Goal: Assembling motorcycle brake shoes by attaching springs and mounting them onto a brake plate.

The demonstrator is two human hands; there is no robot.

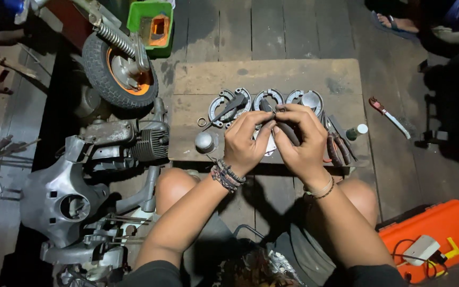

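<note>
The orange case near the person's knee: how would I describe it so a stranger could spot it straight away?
Start at the wooden board on the plank floor where both hands work, then look toward the near right corner, beside the person's right knee. There lies the orange case, flat and rectangular, with a small white box and a black cable resting on its lid. Nothing else nearby is that bright.
</note>
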